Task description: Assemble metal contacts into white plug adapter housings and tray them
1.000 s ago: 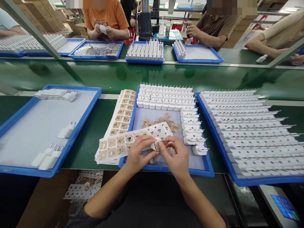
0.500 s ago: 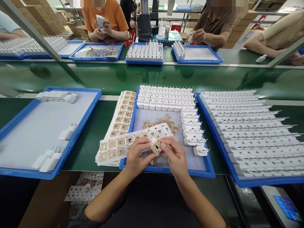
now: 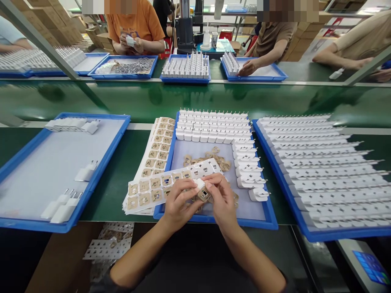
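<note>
Between my two hands is a white plug adapter, its tan end face with a dark port slot turned toward me. My left hand grips it from the left with thumb and fingers. On the other side my right hand is closed on its upper right edge. Under my hands lies a sheet of tan stickers, partly covering the blue-rimmed middle tray. Loose tan pieces are scattered in that tray. White plug adapters stand in rows along its back and right side.
A blue tray at left holds several adapters. The right tray is packed with adapter rows. More sticker sheets lie left of the middle tray. Across the green conveyor, co-workers sit behind further trays.
The adapter has tilted, its tan face turning further downward, and my right fingers have shifted over its upper edge. Across the conveyor, a co-worker's hand has reached into a tray.
</note>
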Demonstrator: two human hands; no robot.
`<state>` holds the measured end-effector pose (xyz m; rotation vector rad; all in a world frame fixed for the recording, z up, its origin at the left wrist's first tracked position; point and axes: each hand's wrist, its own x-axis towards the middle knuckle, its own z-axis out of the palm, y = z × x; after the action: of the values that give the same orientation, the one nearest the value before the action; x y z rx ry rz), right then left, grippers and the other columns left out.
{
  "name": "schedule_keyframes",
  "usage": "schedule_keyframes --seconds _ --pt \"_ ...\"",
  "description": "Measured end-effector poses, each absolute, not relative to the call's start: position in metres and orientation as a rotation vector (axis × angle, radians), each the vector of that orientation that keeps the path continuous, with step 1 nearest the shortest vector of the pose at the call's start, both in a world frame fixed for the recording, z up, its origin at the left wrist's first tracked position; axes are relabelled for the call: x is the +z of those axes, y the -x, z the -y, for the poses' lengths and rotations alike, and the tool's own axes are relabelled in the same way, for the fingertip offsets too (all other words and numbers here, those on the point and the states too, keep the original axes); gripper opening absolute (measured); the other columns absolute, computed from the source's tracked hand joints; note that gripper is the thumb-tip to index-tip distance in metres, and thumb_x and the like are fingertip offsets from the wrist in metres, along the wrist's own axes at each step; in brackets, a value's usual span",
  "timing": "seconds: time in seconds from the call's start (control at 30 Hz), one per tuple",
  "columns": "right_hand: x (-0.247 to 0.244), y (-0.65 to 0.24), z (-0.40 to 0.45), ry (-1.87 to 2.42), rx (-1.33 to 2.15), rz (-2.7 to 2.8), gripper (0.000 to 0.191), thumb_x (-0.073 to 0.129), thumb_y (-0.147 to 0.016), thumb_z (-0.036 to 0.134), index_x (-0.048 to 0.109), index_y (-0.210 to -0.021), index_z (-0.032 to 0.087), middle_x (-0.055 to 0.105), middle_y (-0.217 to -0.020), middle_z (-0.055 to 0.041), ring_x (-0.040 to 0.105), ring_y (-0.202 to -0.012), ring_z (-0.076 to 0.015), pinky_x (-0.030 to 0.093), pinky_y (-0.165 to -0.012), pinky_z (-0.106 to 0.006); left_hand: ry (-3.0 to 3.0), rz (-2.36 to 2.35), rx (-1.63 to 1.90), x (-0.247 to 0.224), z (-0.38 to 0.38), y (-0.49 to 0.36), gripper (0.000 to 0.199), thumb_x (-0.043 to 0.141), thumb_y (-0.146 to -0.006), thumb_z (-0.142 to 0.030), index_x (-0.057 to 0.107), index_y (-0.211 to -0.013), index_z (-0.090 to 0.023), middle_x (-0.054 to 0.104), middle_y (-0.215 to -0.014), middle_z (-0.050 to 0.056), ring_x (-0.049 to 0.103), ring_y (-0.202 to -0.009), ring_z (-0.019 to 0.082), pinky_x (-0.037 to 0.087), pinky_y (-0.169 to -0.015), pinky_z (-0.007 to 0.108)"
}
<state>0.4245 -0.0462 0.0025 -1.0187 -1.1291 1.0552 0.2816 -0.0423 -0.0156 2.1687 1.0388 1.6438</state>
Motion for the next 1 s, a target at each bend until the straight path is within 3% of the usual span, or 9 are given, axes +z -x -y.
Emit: schedule_keyframes --seconds 0.2,0.5,1.0 --pt "0.0021 -0.4267 0.0462 0.929 1.138 1.118 0.007 0.064 -0.089 0.024 0.066 -0.095 0.026 0.063 -0.103 -0.0039 0.060 -0.103 -0.0208 0.051 -0.082 -0.032 -2.195 -1.039 1.671 -0.0174 0.0425 -0.2824 0.039 0.075 -0.081 -0.011 0.057 -0.112 -0.025 0.063 -0.108 0.007 0.064 -0.101 0.021 0.059 -0.085 0.041" --pt "0.0034 -0.4260 0.0446 0.892 1.064 1.151 0.013 0.063 -0.087 0.015 0.068 -0.090 0.026 0.064 -0.099 -0.0027 0.062 -0.098 -0.0190 0.051 -0.080 -0.031 -2.265 -1.026 1.670 -0.0198 0.0431 -0.2805 0.041 0.075 -0.080 -0.009 0.057 -0.114 -0.025 0.061 -0.109 0.007 0.062 -0.105 0.022 0.059 -0.087 0.044" --pt "0.0048 -0.4311 0.0479 0.889 1.134 1.142 0.007 0.065 -0.087 0.020 0.067 -0.090 0.026 0.065 -0.101 -0.0041 0.062 -0.099 -0.0200 0.053 -0.076 -0.031 -2.253 -0.967 1.677 -0.0201 0.0432 -0.2801 0.044 0.075 -0.079 -0.009 0.056 -0.116 -0.025 0.061 -0.110 0.008 0.062 -0.105 0.022 0.058 -0.088 0.045"
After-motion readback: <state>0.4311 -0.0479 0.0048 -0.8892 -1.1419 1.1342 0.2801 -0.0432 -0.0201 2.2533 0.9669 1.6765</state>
